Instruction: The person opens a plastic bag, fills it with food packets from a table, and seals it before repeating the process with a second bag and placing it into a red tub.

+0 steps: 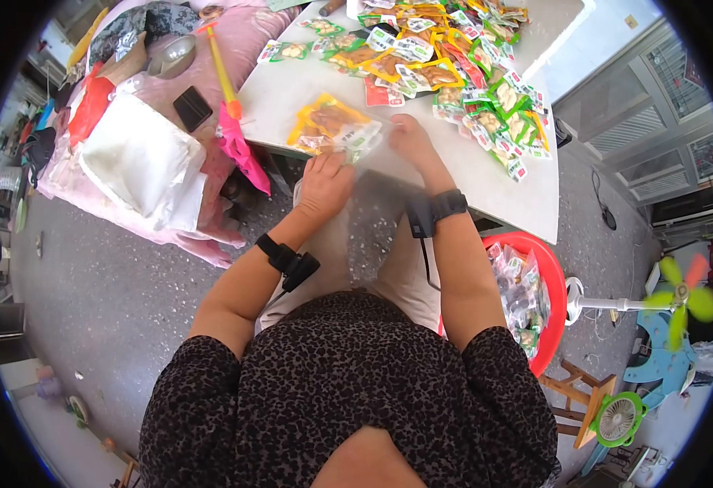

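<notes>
Yellow-edged snack packets (329, 122) with brown food showing through lie on the near part of the white table, just ahead of my hands. A clear plastic bag (371, 140) with white and green print overlaps their right side. My left hand (327, 183) is closed on the near edge of the bag, its fingers bent over it. On the other side, my right hand (416, 145) has its fingers curled in at the bag's right edge, pinching the thin plastic. Its fingertips are partly hidden.
A heap of snack packets (442, 61) covers the far and right parts of the white table (291, 99). Below its right edge is a red basin (553, 285) of bagged packets. A pink-covered surface (63, 175) at left holds a white foam box (141, 159) and a phone (192, 108).
</notes>
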`<action>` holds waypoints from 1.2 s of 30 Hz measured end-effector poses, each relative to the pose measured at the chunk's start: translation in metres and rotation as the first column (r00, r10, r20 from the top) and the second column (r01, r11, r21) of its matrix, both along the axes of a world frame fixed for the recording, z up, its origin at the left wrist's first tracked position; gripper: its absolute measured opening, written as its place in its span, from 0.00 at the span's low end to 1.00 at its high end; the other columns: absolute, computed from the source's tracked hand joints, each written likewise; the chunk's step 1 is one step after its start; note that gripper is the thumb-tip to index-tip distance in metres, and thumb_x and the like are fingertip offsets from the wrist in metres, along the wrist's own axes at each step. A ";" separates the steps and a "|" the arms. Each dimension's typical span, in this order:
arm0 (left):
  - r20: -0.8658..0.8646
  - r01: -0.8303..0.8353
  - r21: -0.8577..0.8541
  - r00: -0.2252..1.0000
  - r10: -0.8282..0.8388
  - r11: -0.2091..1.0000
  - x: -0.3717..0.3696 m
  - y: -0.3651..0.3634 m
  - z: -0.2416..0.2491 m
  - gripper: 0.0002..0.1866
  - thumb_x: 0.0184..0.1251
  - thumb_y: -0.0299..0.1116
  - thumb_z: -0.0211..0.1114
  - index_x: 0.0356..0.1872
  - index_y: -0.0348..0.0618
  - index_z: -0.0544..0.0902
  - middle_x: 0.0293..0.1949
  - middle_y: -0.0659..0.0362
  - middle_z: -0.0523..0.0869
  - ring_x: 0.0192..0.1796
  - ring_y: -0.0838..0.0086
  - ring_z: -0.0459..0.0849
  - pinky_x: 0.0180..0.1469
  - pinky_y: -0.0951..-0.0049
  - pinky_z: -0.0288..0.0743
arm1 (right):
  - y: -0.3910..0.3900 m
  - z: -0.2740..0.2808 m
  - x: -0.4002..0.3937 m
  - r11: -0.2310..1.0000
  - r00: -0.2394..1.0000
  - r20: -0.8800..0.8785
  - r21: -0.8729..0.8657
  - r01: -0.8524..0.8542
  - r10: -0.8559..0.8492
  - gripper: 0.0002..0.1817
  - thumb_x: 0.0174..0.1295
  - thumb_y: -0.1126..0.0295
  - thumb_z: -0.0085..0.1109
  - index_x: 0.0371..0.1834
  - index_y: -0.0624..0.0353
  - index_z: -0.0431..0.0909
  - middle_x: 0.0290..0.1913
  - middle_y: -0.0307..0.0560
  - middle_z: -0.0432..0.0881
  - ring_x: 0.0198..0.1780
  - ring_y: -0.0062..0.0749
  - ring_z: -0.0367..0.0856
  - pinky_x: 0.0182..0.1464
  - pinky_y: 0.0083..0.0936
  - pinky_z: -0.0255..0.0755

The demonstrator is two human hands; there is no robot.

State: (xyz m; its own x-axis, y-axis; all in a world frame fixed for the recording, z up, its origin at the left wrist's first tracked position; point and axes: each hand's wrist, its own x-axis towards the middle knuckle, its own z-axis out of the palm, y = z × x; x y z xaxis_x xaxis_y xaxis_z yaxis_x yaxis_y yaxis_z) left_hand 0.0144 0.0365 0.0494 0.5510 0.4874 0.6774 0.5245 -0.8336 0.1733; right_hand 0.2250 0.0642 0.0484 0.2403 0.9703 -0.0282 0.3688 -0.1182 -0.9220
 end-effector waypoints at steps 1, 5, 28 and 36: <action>0.002 0.006 -0.014 1.000 -0.006 1.000 -0.002 0.000 0.005 0.11 0.38 0.26 0.59 0.28 0.42 0.74 0.37 0.54 0.72 0.42 0.60 0.71 0.42 0.65 0.63 | -0.001 0.005 -0.001 1.000 0.999 -0.032 -0.003 0.002 -0.002 0.16 0.48 0.73 0.49 0.42 0.63 0.68 0.33 0.47 0.76 0.32 0.29 0.75 0.33 0.21 0.67; 0.183 0.025 -0.008 0.983 -0.023 1.000 -0.008 0.009 0.023 0.06 0.40 0.26 0.57 0.23 0.41 0.73 0.36 0.54 0.73 0.41 0.60 0.71 0.42 0.64 0.65 | -0.007 0.034 -0.008 1.000 0.968 -0.251 0.015 0.008 -0.004 0.09 0.49 0.73 0.48 0.34 0.63 0.70 0.26 0.41 0.74 0.24 0.22 0.73 0.25 0.16 0.65; 0.728 0.701 -0.610 0.680 -0.088 0.368 -0.009 -0.005 0.126 0.03 0.59 0.24 0.49 0.33 0.36 0.70 0.33 0.59 0.76 0.36 0.81 0.74 0.40 0.79 0.68 | -0.102 0.155 -0.004 0.866 0.884 0.401 0.322 -0.382 0.241 0.18 0.46 0.63 0.59 0.38 0.61 0.71 0.35 0.40 0.74 0.37 0.25 0.71 0.37 0.21 0.65; 0.769 0.778 -0.621 0.629 -0.117 0.097 -0.017 -0.036 0.122 0.04 0.58 0.24 0.49 0.34 0.37 0.69 0.38 0.54 0.75 0.41 0.73 0.74 0.46 0.72 0.66 | -0.141 0.141 -0.029 0.865 0.839 0.426 0.211 -0.456 0.338 0.09 0.49 0.67 0.53 0.29 0.61 0.71 0.24 0.49 0.72 0.29 0.41 0.71 0.31 0.29 0.64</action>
